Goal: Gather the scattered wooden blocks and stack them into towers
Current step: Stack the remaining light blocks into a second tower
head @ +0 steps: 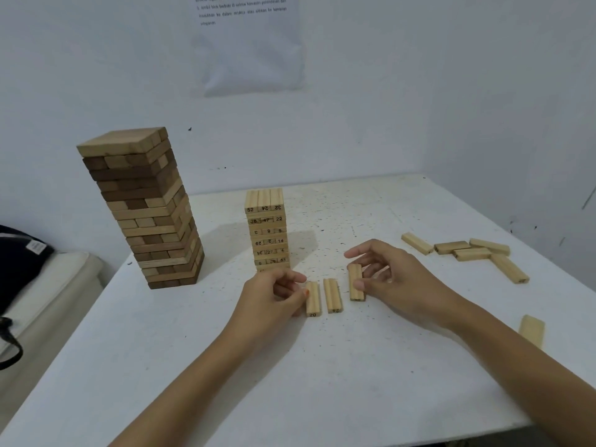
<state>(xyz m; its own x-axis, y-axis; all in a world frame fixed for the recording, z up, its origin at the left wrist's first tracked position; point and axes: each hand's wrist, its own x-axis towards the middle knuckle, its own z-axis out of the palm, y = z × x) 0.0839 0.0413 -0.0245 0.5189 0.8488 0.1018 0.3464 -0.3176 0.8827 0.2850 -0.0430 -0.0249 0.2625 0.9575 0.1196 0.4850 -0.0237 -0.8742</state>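
Observation:
Three pale numbered blocks lie side by side on the white table, in front of a small numbered tower. My left hand touches the left block, marked 20, with thumb and curled fingers at its side. The middle block lies free. My right hand pinches the right block between thumb and fingers. A tall tower of darker blocks stands at the left.
Several loose pale blocks lie scattered at the right rear of the table. One more block lies near the right edge beside my forearm. A dark bag rests on a cushion left of the table. White walls close the back and right.

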